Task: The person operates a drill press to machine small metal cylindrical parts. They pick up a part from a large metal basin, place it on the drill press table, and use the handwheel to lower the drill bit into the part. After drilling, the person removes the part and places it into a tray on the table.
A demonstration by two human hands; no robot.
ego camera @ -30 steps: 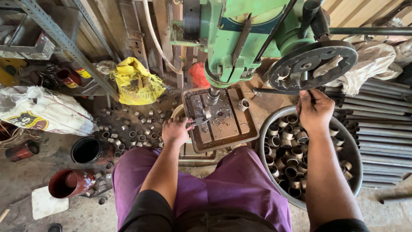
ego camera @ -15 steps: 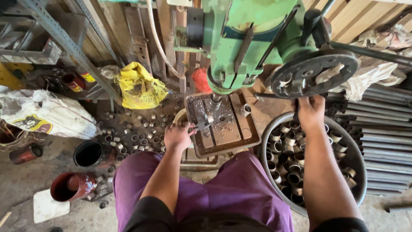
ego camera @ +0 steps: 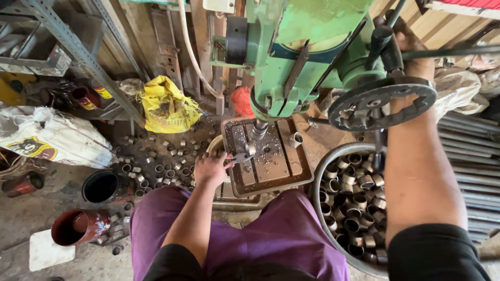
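Note:
I sit at a green drill press [ego camera: 307, 52] with purple trousers in view below. My left hand [ego camera: 211, 167] is at the left edge of the rusty drill table [ego camera: 276, 166], shut on a small metal gripping tool [ego camera: 240, 156] whose tip lies under the drill spindle [ego camera: 259, 130]. What the tip holds is too small to tell. My right hand [ego camera: 414, 52] is raised at the upper right, closed around a black feed lever [ego camera: 383, 39] just above the spoked hand wheel [ego camera: 383, 101]. A short metal ring [ego camera: 295, 139] stands loose on the table.
A round metal basin [ego camera: 325, 156] full of several short metal rings [ego camera: 354, 208] sits under my right arm. More rings [ego camera: 156, 156] litter the floor by a yellow bag [ego camera: 166, 106]. A black can [ego camera: 101, 186], a red can [ego camera: 78, 227], a white sack [ego camera: 47, 138] and steel rods [ego camera: 469, 156] surround me.
My right hand has risen from the basin of rings up to the feed lever. My left hand has shifted slightly toward the spindle with the tool.

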